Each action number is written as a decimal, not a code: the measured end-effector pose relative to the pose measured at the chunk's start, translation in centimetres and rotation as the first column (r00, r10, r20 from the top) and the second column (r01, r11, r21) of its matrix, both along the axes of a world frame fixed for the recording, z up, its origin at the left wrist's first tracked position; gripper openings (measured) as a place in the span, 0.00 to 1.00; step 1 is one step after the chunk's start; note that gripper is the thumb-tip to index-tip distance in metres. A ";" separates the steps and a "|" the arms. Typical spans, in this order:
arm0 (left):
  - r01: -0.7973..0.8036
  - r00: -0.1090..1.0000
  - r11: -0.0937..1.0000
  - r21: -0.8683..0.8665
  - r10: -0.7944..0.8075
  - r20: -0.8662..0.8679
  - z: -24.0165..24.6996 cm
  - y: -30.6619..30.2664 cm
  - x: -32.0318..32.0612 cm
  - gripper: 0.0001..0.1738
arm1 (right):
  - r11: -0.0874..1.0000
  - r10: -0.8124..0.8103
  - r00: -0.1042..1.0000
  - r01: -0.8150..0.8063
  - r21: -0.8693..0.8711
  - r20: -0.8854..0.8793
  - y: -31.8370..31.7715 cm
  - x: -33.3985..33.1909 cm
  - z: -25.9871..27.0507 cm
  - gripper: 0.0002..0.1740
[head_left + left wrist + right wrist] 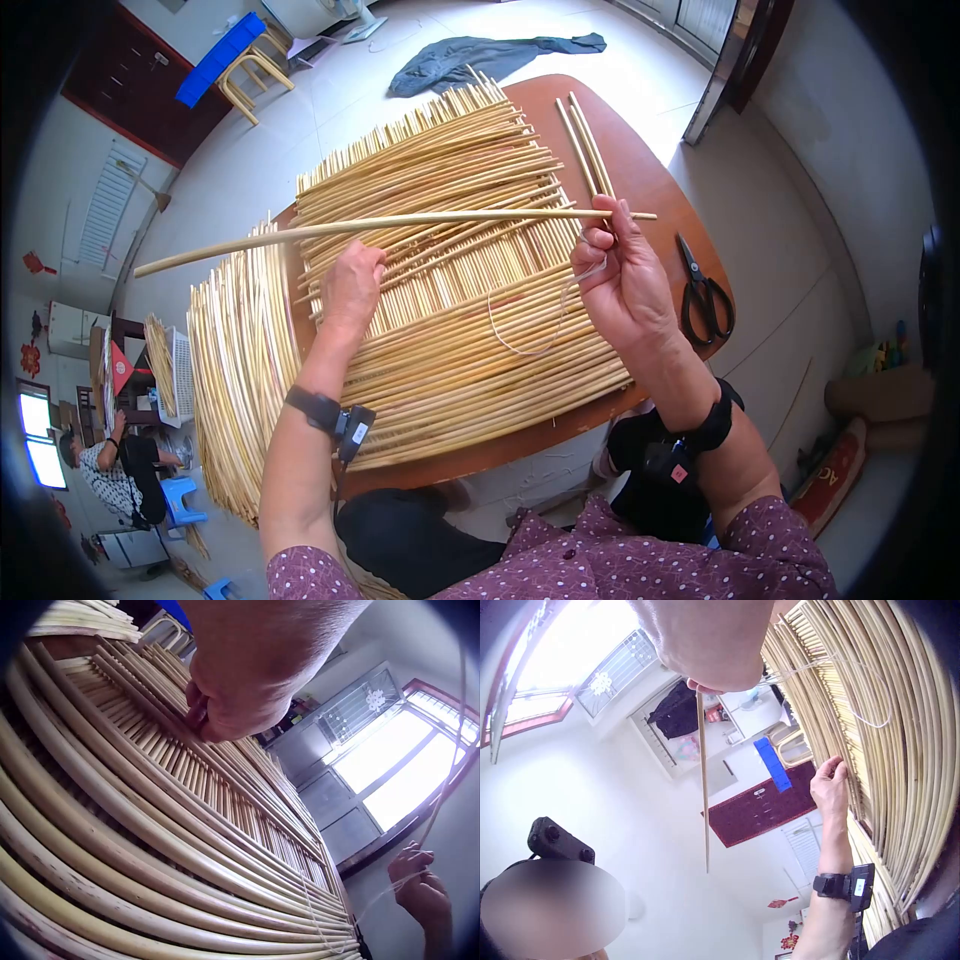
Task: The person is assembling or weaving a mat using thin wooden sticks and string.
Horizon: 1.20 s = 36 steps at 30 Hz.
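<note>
My right hand pinches a long pale stalk near its right end, between thumb and fingers. The stalk reaches leftward above the work, past the left hand. A thin white string runs from the right hand's fingers and loops down over the front stalks. My left hand has curled fingers and is low over the crossed stalks; I cannot tell whether it grips one. In the left wrist view, the left fingertips are right at the stalk layer. Black scissors lie at the table's right.
Several loose stalks lie on the brown table at the far right. Another bundle slopes off the left edge. Dark cloth lies on the floor. A person sits at the far left, near a blue stool.
</note>
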<state>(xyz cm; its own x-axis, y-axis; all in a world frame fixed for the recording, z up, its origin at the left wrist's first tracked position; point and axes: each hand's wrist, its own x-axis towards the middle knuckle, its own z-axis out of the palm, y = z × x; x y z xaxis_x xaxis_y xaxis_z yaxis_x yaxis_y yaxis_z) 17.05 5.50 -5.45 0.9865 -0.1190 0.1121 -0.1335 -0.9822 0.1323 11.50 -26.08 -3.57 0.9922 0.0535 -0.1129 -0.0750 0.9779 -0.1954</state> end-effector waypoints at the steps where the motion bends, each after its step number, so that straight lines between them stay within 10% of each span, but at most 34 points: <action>1: 0.006 1.000 1.000 0.019 -0.006 0.002 -0.1 0.1 0.1 0.06 | 1.000 -0.001 1.000 0.001 -0.001 0.001 0.0 0.0 0.0 0.13; 11: -0.006 0.999 0.981 -0.196 0.013 0.036 2.7 1.6 -1.6 0.08 | 0.994 0.094 0.995 -0.095 -0.060 -0.029 0.7 -0.3 0.2 0.12; 14: -0.140 0.979 0.778 -0.613 0.015 -0.205 5.4 0.5 -4.6 0.14 | 0.961 0.188 0.977 -0.204 -0.187 -0.099 1.8 -1.0 0.5 0.12; 23: -0.365 0.873 0.517 -0.774 -0.099 -0.478 8.8 -2.1 -13.2 0.15 | 0.850 0.273 0.940 -0.334 -0.408 -0.203 4.0 -2.8 1.8 0.14; 33: -0.437 0.817 0.530 -0.727 -0.104 -0.567 11.6 -2.6 -15.1 0.14 | 0.841 0.286 0.944 -0.329 -0.428 -0.164 4.2 -2.6 0.9 0.11; 36: 0.187 0.982 0.912 -0.365 -0.160 0.105 11.5 -3.0 -15.3 0.18 | 0.906 0.168 0.969 -0.224 -0.358 -0.181 4.4 -2.3 0.3 0.10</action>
